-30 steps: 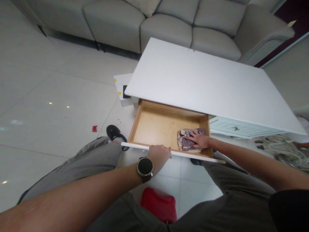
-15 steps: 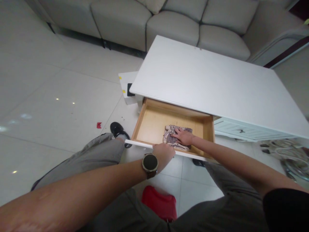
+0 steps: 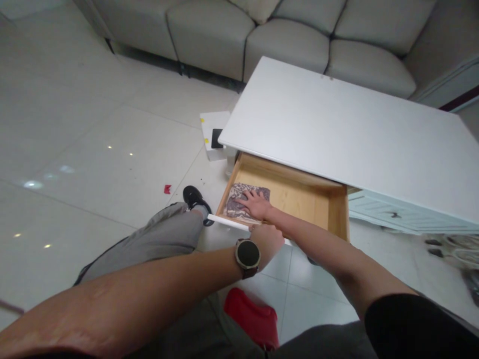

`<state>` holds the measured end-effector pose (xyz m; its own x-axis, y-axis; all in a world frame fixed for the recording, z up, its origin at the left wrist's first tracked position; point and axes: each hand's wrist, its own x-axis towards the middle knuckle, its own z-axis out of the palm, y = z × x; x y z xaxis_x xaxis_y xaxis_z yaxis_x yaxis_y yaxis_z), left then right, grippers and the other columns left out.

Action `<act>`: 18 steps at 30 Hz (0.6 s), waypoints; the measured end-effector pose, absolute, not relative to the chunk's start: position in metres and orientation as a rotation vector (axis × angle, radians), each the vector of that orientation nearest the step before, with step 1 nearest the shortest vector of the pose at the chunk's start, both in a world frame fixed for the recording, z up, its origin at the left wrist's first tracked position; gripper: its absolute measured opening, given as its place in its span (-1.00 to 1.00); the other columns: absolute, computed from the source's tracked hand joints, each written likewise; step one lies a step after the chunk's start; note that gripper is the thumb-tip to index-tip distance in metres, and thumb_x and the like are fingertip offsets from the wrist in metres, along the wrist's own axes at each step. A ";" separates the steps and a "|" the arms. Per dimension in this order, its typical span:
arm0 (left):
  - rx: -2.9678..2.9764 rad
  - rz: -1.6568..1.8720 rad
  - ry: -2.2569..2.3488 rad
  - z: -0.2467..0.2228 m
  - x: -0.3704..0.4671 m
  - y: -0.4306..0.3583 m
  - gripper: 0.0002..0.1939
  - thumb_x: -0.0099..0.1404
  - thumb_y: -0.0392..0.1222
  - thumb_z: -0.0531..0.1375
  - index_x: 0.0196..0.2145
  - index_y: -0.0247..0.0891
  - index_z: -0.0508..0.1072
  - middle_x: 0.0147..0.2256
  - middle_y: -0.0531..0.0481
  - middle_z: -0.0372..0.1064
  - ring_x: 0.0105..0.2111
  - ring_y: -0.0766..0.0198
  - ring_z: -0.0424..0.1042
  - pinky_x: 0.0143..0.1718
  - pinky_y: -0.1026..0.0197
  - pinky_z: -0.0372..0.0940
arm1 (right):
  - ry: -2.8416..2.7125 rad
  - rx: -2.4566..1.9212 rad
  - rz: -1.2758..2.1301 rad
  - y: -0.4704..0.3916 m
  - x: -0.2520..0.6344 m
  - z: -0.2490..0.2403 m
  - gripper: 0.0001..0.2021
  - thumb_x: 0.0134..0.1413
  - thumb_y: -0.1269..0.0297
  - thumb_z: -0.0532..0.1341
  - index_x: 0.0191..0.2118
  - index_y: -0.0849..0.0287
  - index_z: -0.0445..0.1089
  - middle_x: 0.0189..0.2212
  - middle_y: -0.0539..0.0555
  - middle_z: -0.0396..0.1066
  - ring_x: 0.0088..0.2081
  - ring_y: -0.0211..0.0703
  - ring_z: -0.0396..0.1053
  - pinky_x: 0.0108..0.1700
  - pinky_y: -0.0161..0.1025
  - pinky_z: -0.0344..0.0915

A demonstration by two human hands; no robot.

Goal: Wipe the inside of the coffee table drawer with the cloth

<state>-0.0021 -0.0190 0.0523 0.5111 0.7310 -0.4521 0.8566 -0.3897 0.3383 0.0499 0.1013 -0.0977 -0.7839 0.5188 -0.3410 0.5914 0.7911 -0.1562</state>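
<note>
A wooden drawer [image 3: 295, 199] with a white front panel stands pulled out of the white coffee table [image 3: 337, 114]. My left hand [image 3: 267, 242], a watch on its wrist, is closed at the middle of the drawer's front; the knob or handle there is hidden from me. Inside, a folded patterned cloth [image 3: 234, 202] in grey-brown and cream lies against the drawer's left side. Flat on top of it rests my right hand [image 3: 256, 203], fingers spread, pressing the cloth rather than gripping it.
A red stool or seat [image 3: 252, 316] sits between my legs. A white box [image 3: 213, 119] with a black item stands by the table's left end. A scrap of red [image 3: 167, 189] lies on the tiled floor, and a grey sofa [image 3: 209, 40] runs behind the table.
The cloth has slid from the middle of the drawer to its left side, under my right hand. My left hand keeps its hold on the drawer front. The view has shifted slightly left.
</note>
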 end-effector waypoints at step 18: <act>2.256 -0.289 1.288 0.046 -0.003 -0.019 -0.67 0.40 -0.42 0.06 -0.07 -0.43 0.61 -0.24 -0.37 0.58 -0.17 -0.11 0.60 -0.25 -0.14 0.54 | 2.055 1.417 -0.315 0.195 0.195 -0.091 -0.22 0.20 0.05 0.23 0.47 -0.13 -0.05 0.49 0.32 -0.29 0.38 0.66 -0.13 0.09 0.55 0.20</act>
